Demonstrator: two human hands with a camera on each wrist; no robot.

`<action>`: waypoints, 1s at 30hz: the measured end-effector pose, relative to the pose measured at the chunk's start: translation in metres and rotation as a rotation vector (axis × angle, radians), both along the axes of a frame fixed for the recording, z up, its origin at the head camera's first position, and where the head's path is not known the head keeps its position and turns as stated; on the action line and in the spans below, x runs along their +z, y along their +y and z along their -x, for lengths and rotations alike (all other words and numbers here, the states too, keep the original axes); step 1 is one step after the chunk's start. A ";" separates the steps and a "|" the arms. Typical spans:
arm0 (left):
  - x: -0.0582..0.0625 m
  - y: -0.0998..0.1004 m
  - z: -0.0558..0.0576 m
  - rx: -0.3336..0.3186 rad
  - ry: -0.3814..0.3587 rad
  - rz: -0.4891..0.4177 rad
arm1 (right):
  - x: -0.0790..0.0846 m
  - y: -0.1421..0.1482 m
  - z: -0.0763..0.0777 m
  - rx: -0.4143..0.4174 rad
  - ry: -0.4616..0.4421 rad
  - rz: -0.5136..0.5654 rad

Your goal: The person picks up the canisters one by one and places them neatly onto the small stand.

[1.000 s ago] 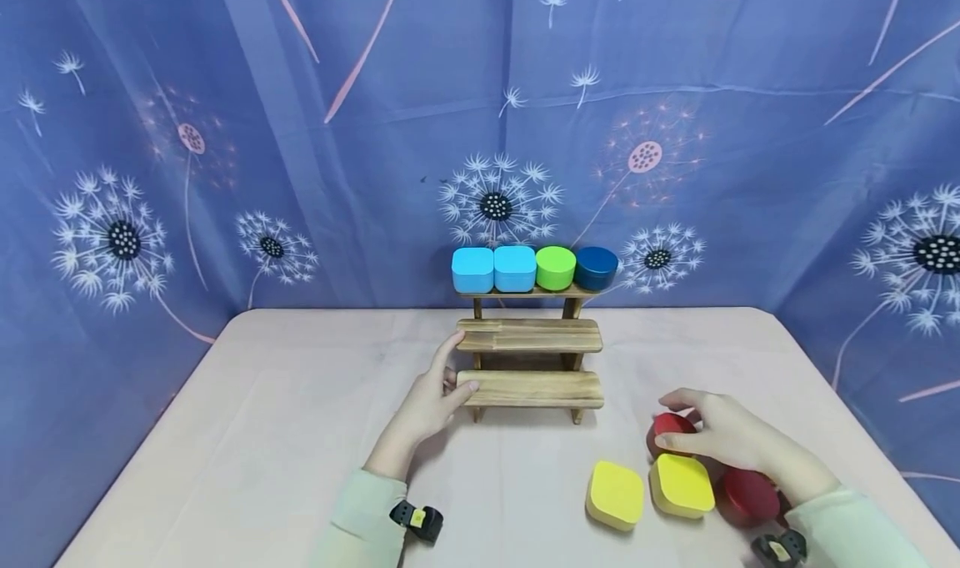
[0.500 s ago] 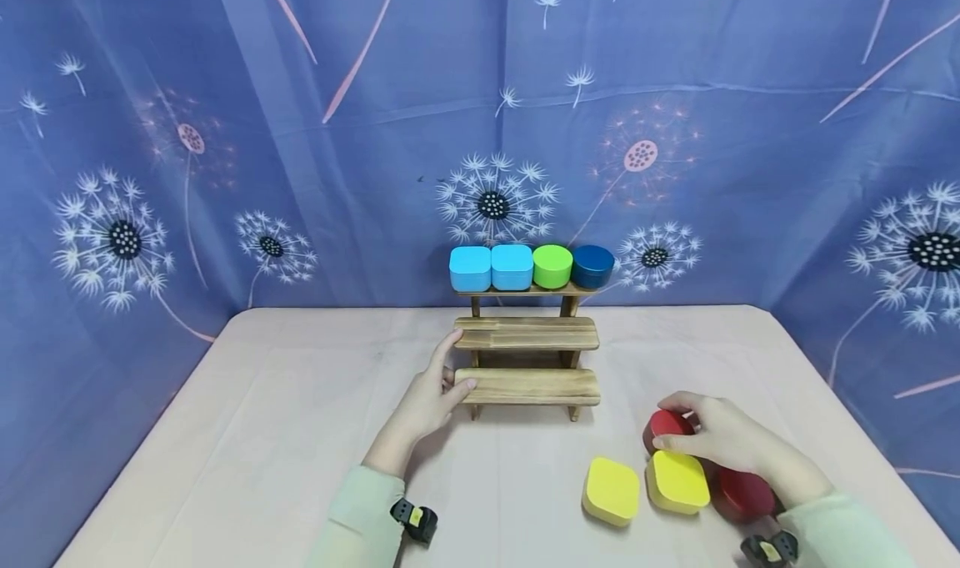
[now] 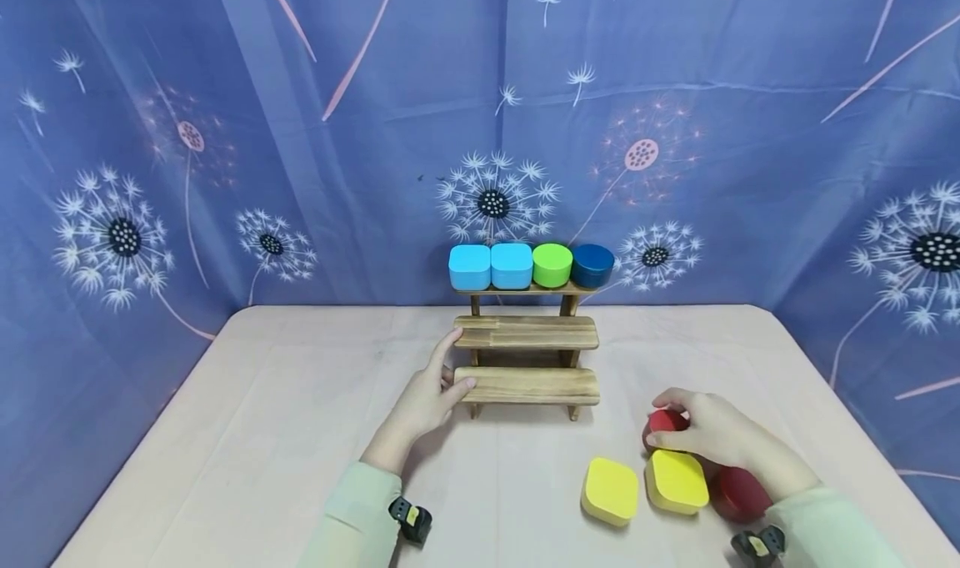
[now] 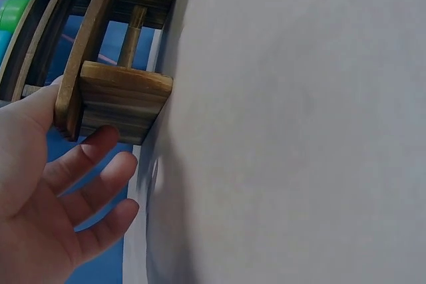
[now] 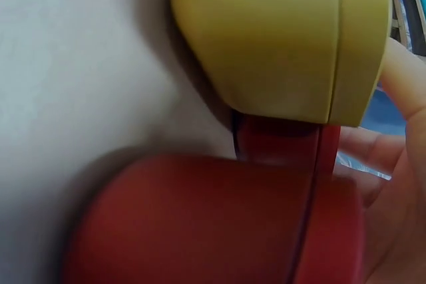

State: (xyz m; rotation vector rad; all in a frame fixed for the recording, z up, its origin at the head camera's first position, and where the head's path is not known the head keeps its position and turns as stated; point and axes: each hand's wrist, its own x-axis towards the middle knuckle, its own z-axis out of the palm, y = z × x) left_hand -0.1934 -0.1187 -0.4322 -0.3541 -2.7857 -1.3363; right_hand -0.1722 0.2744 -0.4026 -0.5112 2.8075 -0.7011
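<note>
Two hands: well apart, the left hand at the wooden stand, the right hand off to its right.
Right hand: thumb on the near side, fingers curled round the far side, pinching a red round box.
Red round box: just behind the near yellow box, to the right of the stand; whether its base is lifted off the table I can't tell.
How it should handle: probably light, stiff and hard to dent, its smooth finish a little slippery. Going by the seam visible from the right wrist, it may have a loose lid, so the side wall below that line looks the surer hold.
Left hand: thumb resting on the lowest shelf, index finger touching the left end of the middle one, the other fingers loosely spread.
Around the right hand: another yellow box to the left, a darker red box partly under the forearm.
Top shelf: two light-blue boxes, a green box and a navy box, side by side.
Behind it all: a blue dandelion curtain.
Hard to make out: the gripped box's lower side, masked by yellow; the darker red one, blurred and cut off in the right wrist view.
</note>
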 end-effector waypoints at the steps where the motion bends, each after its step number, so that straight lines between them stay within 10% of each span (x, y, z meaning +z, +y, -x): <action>1: 0.001 0.000 0.000 0.000 0.002 0.003 | 0.001 -0.001 0.001 -0.004 -0.002 -0.001; 30: -0.003 -0.003 0.004 -0.018 0.012 -0.013 | 0.005 -0.021 0.028 0.011 0.129 0.061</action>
